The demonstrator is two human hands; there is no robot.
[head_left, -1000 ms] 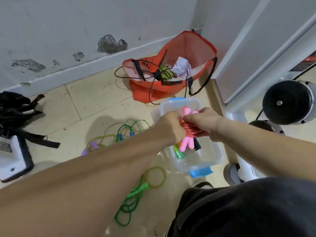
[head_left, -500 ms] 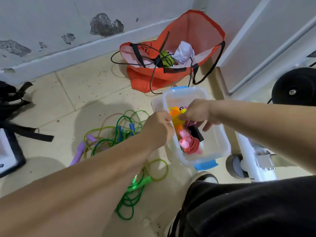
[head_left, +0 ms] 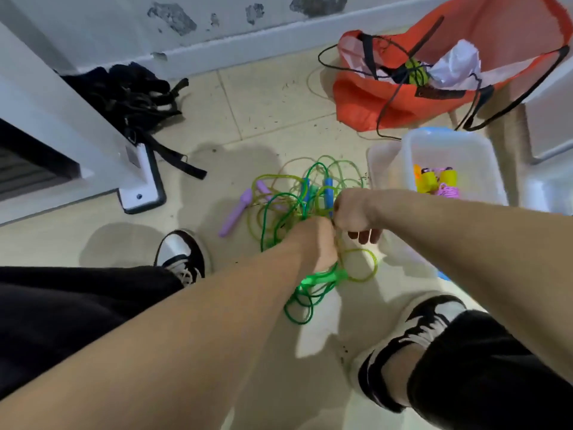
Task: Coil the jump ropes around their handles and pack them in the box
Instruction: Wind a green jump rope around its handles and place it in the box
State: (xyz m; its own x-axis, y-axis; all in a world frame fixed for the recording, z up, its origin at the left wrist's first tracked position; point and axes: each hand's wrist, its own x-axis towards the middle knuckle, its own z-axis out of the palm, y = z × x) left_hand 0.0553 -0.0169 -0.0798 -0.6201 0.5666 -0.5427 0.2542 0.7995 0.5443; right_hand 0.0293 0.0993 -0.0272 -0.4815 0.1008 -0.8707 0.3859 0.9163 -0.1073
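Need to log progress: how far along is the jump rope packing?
Done: coiled ropes with yellow handles and a pink rope lie in the box. In hand: the left hand and right hand reach into the tangle on the floor, the right apparently pinching a strand. Left: the ropes with purple handles, blue handles and a green handle, all loose and uncoiled.

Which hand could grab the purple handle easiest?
Probably the left. The left hand sits nearer the purple plastic handle; the right hand is farther over, beside the clear plastic box.
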